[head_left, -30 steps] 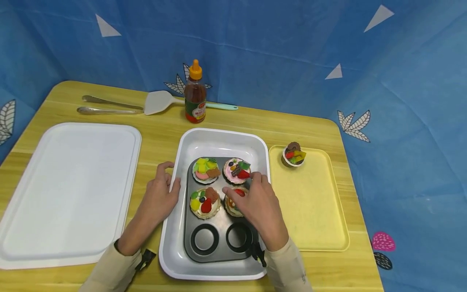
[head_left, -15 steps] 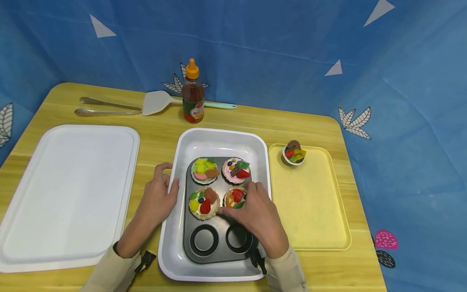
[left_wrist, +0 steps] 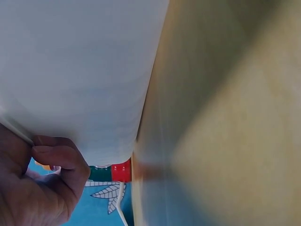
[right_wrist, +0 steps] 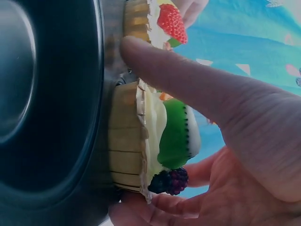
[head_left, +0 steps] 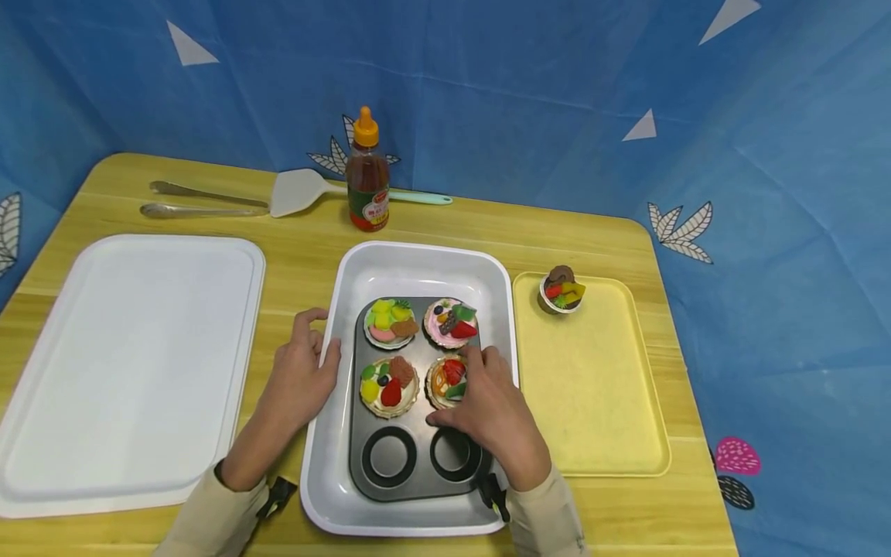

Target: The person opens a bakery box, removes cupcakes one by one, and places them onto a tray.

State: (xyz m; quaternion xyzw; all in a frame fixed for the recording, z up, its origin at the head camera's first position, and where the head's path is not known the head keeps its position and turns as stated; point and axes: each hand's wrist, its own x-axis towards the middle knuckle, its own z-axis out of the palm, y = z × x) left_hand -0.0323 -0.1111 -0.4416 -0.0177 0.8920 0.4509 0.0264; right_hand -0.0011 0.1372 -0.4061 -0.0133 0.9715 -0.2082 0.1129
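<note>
Cupcake (head_left: 444,381) sits in the muffin tin (head_left: 422,468) in the head view, between the spread thumb and fingers of the palm-down right hand (head_left: 497,410). Left wrist: the left hand (left_wrist: 42,202) pinches the deep tray (left_wrist: 84,75) at its rim. Right wrist: the thumb points straight, apart from the cupcake.

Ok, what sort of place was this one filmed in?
Probably a staged tabletop set with a kitchen or baking theme: a printed blue cloth hangs right behind the table, which bears a muffin tin with decorated cupcakes, and a spatula.
</note>
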